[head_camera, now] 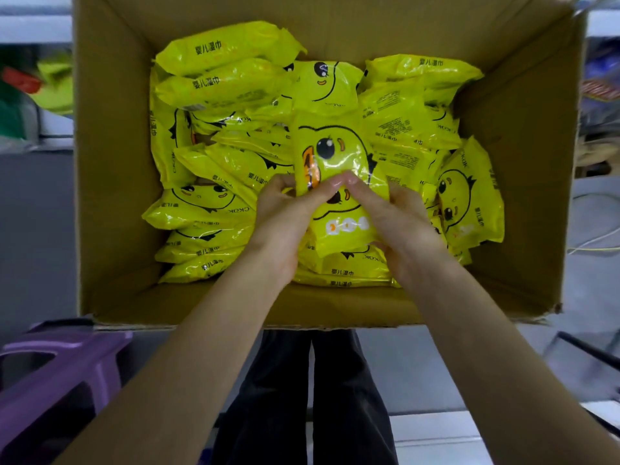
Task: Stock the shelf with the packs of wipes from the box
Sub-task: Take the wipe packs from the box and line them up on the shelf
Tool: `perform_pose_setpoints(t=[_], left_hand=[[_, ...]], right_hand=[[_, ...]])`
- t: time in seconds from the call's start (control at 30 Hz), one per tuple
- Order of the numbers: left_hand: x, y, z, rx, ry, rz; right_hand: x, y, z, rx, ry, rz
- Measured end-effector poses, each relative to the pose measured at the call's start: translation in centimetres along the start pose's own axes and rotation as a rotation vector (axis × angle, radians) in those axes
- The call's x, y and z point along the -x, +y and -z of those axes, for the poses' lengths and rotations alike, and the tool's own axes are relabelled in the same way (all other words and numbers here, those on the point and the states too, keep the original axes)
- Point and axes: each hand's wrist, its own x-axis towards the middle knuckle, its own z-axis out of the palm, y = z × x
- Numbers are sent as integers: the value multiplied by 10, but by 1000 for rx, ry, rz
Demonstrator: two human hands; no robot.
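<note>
Brown box (pixel 110 196) full of yellow packs of wipes (pixel 221 82), left hand (pixel 285 216) and right hand (pixel 402 223) both gripping one duck pack (pixel 335 152) on top of the pile, purple stool (pixel 50 380) beside the box

Our view straight down into an open cardboard box (pixel 110 196), yellow duck-faced packs of wipes (pixel 214 85) heaped inside, our left hand (pixel 285 216) and right hand (pixel 402 226) gripping one pack (pixel 335 152) atop the heap, our dark trousers (pixel 318 397) below, a purple stool (pixel 60 374) beside the box.
</note>
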Motion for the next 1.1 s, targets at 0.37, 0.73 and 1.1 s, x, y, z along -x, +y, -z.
perform_pose_setpoints(t=[0.37,0.73,1.1], left_hand=[[-14,42,40,-28,-239,100],[-24,24,49,79,-21,141],[-20,3,61,-44,140,62]], right_hand=[[-5,-18,24,431,-274,215],[-80,-8,67,477,441,387],[-67,17,54,268,251,211]])
